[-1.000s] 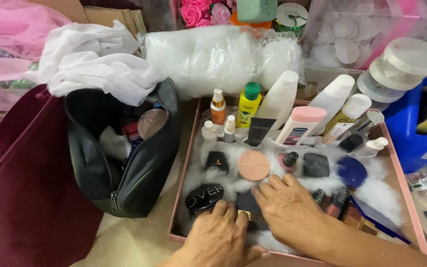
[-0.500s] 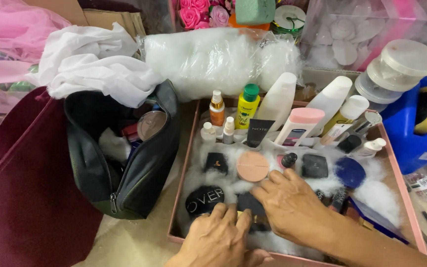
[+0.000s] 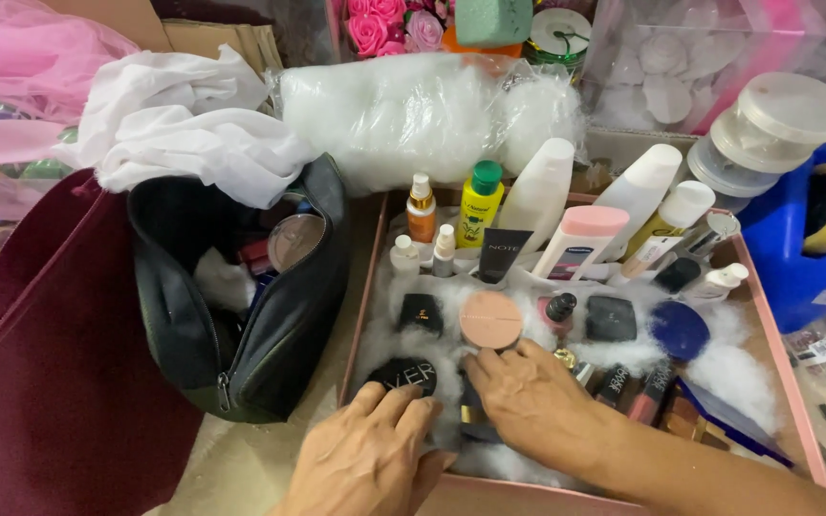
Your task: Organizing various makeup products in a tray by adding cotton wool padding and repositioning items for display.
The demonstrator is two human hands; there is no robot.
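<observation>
A clear plastic bag (image 3: 423, 110) of white stuffing lies behind the pink box (image 3: 363, 287) of labelled cosmetic bottles.

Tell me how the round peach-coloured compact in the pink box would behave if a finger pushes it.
The round peach-coloured compact lies flat on the white fluffy stuffing, so it would probably sink or tilt rather than slide. Its flat disc shape makes rolling unlikely. It looks hard and smooth, perhaps slightly slippery under the right hand beside it.

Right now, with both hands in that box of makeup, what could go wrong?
The bottles standing along the back, like the yellow bottle with the green cap, could tip if the pink box gets bumped. The left hand touches the round black compact and the right hand lies by the peach compact; pushing might shove them into the white fluff.
</observation>
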